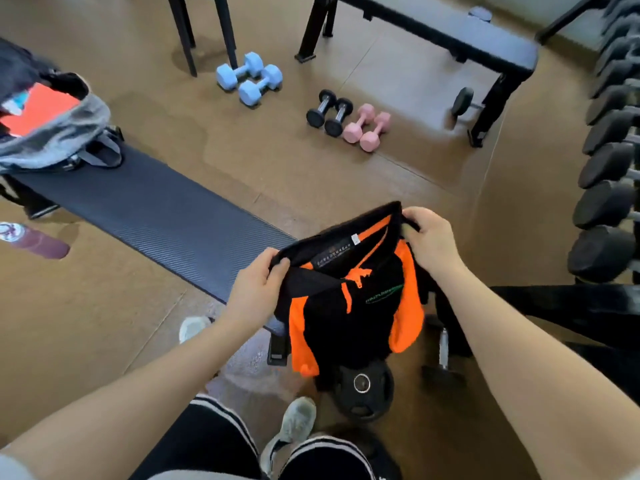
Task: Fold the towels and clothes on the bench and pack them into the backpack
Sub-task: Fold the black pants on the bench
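head view: the tabletop (166,216) runs bare from the grey backpack (69,133) at its far left end to your near corner, with open floor (259,157) beyond. your left hand (254,289) and right hand (429,242) each pinch the collar of the black and orange jacket (346,306), arms stretched forward, the garment hanging past the tabletop's near end above a weight plate (363,393).

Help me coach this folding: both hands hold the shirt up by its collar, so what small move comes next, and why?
Probably lower the shirt onto the bench and spread it flat. The left hand and right hand pinch its collar corners and it hangs unfolded in the air; the bench beside it is bare, and the backpack sits open at the far end.
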### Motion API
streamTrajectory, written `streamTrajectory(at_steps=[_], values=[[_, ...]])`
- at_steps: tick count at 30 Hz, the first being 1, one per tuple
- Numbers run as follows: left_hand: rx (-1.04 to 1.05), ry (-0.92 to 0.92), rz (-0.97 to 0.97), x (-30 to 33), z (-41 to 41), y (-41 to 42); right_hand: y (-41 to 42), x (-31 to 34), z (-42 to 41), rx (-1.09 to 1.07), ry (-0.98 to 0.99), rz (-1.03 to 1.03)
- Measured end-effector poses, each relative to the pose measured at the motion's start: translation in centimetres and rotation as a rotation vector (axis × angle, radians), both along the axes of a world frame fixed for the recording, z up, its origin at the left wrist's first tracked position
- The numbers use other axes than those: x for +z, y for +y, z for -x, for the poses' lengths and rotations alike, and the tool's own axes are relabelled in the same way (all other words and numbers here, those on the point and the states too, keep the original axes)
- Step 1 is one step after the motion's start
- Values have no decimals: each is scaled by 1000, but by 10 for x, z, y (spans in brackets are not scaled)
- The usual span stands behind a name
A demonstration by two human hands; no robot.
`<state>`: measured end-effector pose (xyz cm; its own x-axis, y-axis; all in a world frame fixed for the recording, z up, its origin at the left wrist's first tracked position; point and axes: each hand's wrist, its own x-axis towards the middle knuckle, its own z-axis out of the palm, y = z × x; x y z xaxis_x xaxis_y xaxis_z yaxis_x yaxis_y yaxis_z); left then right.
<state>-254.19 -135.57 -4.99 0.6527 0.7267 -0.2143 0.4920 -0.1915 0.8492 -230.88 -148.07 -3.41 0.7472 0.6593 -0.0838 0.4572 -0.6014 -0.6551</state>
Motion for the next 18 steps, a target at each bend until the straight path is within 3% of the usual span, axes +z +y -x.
streamTrajectory(at_steps=[3, 7, 13, 18], values=[[114, 52, 3, -43, 5, 64, 99, -42, -2, 136, -75, 33], [228, 145, 37, -119, 27, 166, 239, -130, 22, 139, -38, 74], [259, 256, 100, -229, 82, 334, 443, -255, 71, 284, 31, 255], [413, 351, 157, -281, 124, 448, 573, -315, 119, 405, 43, 288]])
